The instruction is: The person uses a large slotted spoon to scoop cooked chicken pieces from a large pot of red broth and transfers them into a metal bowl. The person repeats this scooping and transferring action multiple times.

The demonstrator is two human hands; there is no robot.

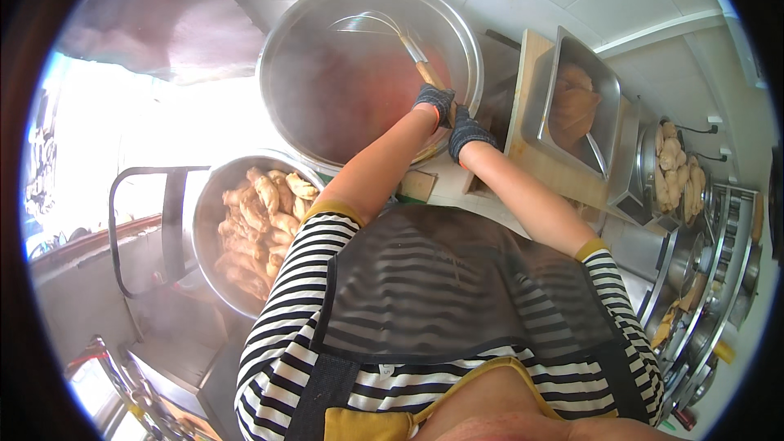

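Both my hands wear dark knit gloves and grip the wooden handle of a long wire skimmer [422,61]. My left hand [435,101] is higher on the handle, over the near right side of a large round metal pot [269,95]. My right hand [470,133] holds the handle's lower end, close beside the left, at the pot's rim. The skimmer's wire head shows above reddish-brown liquid [380,92] towards the far side. Steam blurs the liquid, so what lies under its surface is hidden.
Left of me, a metal basin [202,245] holds several pale meat pieces [257,220]. A deep steel pan [588,147] with brown contents stands on a wooden board [523,128] to the right. Beyond are more meat pieces [672,162] and a metal rack [710,294]. A black metal frame [113,226] juts out at left.
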